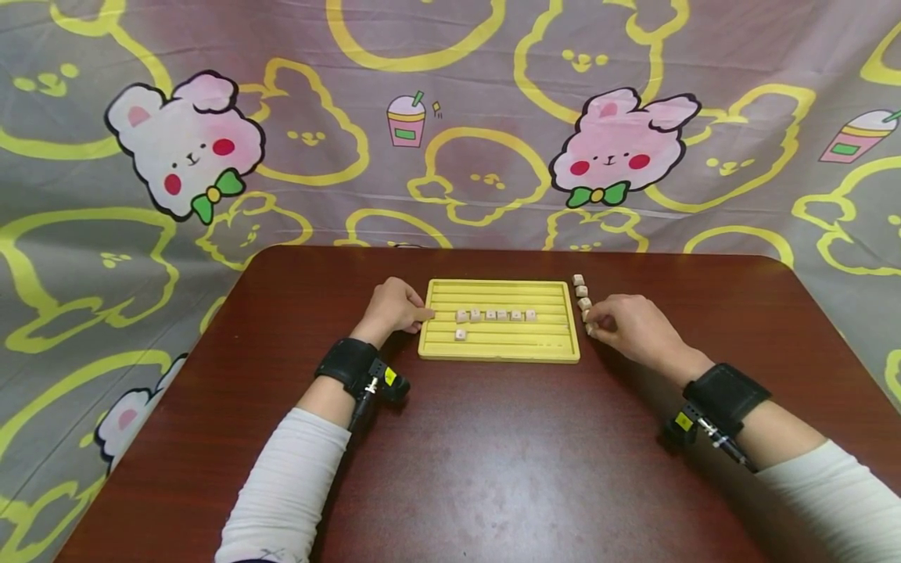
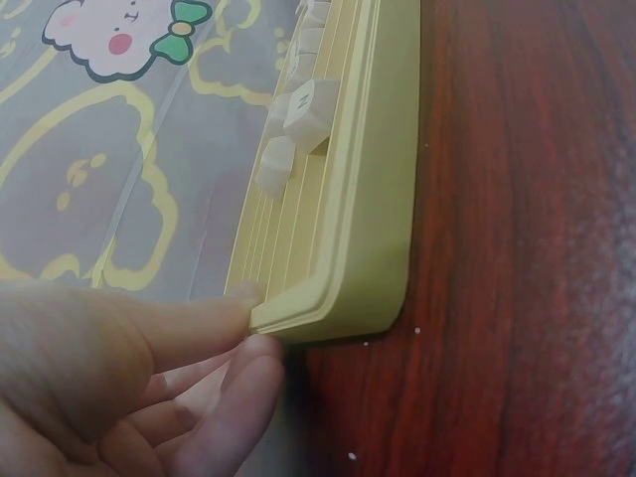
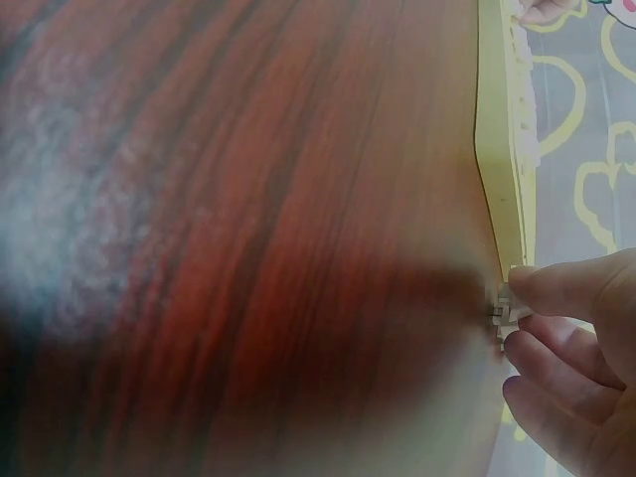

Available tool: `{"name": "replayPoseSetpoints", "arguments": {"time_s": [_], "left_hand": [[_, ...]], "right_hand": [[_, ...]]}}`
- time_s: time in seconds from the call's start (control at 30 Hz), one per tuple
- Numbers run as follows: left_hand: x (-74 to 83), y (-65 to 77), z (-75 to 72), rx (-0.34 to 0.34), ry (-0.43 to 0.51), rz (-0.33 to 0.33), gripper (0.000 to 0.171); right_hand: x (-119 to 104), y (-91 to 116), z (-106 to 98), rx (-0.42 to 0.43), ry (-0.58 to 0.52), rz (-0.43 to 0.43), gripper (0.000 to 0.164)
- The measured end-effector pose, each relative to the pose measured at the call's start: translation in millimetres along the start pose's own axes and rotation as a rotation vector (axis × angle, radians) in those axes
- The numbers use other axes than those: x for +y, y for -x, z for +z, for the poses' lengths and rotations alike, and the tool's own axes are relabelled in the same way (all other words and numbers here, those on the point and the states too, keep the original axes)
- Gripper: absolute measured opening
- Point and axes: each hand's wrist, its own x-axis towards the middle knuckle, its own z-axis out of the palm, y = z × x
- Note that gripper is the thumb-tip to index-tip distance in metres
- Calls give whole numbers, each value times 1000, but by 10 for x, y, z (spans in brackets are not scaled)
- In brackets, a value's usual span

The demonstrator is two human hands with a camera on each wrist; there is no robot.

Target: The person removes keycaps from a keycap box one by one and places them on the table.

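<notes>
A yellow ridged tray [image 1: 507, 345] lies on the table, with a row of white keycaps [image 1: 490, 315] along one groove and a single keycap [image 1: 461, 335] nearer the front. My left hand [image 1: 396, 306] pinches the tray's left edge between thumb and fingers. In the left wrist view, one keycap [image 2: 310, 114] shows a printed letter. Just off the tray's right side, my right hand [image 1: 631, 326] pinches a white keycap [image 3: 505, 314] between thumb and fingertips, at the near end of a short column of keycaps [image 1: 581, 291].
The dark red-brown wooden table [image 1: 493, 453] spreads out in front of the tray. Behind it hangs a grey cloth [image 1: 486, 102] printed with cartoon animals. Each wrist wears a black strap [image 1: 348, 362] with a small camera.
</notes>
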Motion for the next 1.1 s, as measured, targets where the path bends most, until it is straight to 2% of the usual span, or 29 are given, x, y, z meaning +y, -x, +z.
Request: {"name": "replayPoseSetpoints", "arguments": {"time_s": [1.1], "left_hand": [[2,42,-7,1,-15,24,28]], "right_hand": [[14,-4,45,0,30,17,16]]}}
